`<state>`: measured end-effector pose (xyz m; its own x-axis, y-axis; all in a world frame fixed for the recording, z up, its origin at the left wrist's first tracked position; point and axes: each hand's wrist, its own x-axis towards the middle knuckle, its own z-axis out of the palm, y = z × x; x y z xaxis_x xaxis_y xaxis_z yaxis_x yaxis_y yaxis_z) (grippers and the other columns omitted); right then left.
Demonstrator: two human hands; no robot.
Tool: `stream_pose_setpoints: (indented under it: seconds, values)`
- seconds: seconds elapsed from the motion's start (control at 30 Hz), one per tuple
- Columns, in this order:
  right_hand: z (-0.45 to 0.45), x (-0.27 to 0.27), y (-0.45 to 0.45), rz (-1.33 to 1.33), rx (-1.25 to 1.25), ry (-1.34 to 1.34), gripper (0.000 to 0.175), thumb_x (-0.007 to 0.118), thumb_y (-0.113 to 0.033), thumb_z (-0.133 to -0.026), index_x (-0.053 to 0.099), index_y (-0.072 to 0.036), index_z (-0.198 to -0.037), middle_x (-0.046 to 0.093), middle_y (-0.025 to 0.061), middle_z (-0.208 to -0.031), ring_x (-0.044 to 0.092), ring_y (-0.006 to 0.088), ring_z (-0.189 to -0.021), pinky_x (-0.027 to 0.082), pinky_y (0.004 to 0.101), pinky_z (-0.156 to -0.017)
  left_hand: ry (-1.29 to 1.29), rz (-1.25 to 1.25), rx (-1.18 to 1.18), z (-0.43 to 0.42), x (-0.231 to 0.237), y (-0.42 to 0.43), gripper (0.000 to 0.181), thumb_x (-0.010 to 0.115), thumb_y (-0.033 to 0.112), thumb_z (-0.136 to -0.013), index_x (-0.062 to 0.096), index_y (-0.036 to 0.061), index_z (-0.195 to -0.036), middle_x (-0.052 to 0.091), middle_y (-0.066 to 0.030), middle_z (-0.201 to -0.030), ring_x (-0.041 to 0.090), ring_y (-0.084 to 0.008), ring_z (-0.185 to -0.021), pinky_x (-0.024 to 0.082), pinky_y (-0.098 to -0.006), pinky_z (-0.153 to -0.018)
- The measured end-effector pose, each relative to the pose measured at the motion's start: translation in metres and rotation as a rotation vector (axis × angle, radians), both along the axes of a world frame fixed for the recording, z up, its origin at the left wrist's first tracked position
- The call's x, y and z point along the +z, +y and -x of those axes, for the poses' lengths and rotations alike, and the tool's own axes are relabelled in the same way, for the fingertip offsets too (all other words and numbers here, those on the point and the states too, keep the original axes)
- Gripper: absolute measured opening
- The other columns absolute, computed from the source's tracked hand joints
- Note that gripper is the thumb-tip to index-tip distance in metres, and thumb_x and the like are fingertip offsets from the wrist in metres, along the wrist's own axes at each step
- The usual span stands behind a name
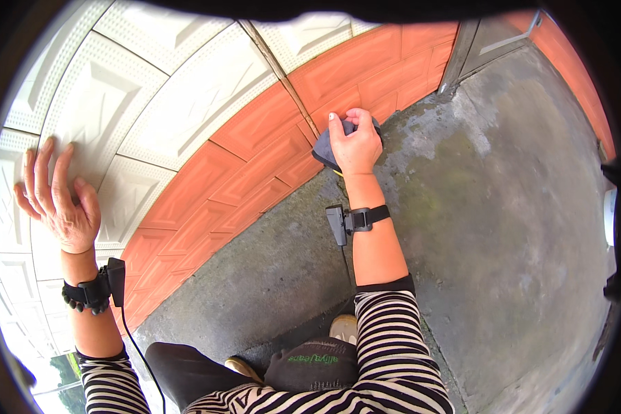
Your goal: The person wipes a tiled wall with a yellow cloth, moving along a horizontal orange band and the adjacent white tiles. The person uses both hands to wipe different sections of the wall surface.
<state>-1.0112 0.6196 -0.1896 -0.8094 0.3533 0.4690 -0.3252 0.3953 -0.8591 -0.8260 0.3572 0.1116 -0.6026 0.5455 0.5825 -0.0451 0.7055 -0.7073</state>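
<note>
My right hand (358, 142) grips a dark grey cloth (325, 147) with a bit of yellow at its edge. The cloth is against the lower part of the wall, over the orange tiles (259, 121) close to the floor. At the left, my left hand (64, 204) is spread with its fingers apart, its palm towards the white embossed tiles (95, 111); it holds nothing. Its fingertips seem to rest on the tiles. Each wrist wears a black strap with a small dark device and a cable.
The grey concrete floor (471, 217) has damp-looking, stained patches. A narrow brown strip (277, 62) runs up the tiled wall. A grey post or frame (458, 54) stands at the upper right, with orange tiles beyond. My knees and shoes are at the bottom.
</note>
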Motion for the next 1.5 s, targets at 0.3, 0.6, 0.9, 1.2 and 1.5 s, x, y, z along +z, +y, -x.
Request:
stream_pose_setpoints:
  seconds: [0.3,0.6,0.9,1.2,1.5]
  values:
    - [0.017,-0.003,0.002,-0.112,0.020,0.000,0.028,0.076,-0.031,-0.073,0.061,-0.009,-0.082,0.066,0.0060,-0.073,0.065,0.0283,-0.067,0.052,0.0387,-0.061,0.011,0.033,-0.047,0.004,0.001,0.005,0.048,0.050,0.006,-0.076,0.058,0.0161,-0.122,0.051,-0.0023,-0.136,0.038,-0.0218,-0.135,0.012,-0.0410,-0.113]
    - [0.010,-0.007,0.005,0.051,0.097,-0.037,0.035,0.076,-0.031,-0.075,0.056,-0.007,-0.090,0.067,0.0070,-0.074,0.066,0.0263,-0.068,0.052,0.0384,-0.062,0.015,0.042,-0.006,0.001,0.001,0.003,0.048,0.050,0.006,-0.076,0.057,0.0162,-0.123,0.051,-0.0023,-0.136,0.038,-0.0218,-0.134,0.013,-0.0410,-0.113]
    - [0.011,0.010,0.007,0.217,0.144,-0.028,0.026,0.072,-0.021,-0.081,0.055,-0.005,-0.093,0.064,0.0021,-0.067,0.062,0.0180,-0.060,0.050,0.0330,-0.057,0.010,0.058,-0.041,0.003,0.001,0.003,0.048,0.050,0.008,-0.079,0.055,0.0153,-0.126,0.050,-0.0034,-0.138,0.037,-0.0230,-0.135,0.011,-0.0418,-0.113]
    - [0.008,0.074,-0.031,0.159,0.156,0.495,0.038,0.067,-0.008,-0.080,0.054,-0.009,-0.116,0.045,0.0136,-0.129,0.046,0.0313,-0.114,0.039,0.0430,-0.097,0.012,0.085,-0.057,0.004,0.001,0.007,0.045,0.049,0.010,-0.084,0.054,0.0123,-0.128,0.050,-0.0072,-0.137,0.038,-0.0261,-0.135,0.012,-0.0431,-0.114]
    - [0.041,0.009,0.009,0.402,-0.107,0.021,0.047,0.057,0.006,-0.079,0.045,-0.005,-0.123,0.038,0.0181,-0.130,0.041,0.0364,-0.117,0.035,0.0430,-0.102,0.028,0.059,0.014,0.001,-0.002,0.005,0.046,0.047,0.005,-0.080,0.055,0.0118,-0.124,0.050,-0.0077,-0.136,0.038,-0.0279,-0.135,0.011,-0.0456,-0.114]
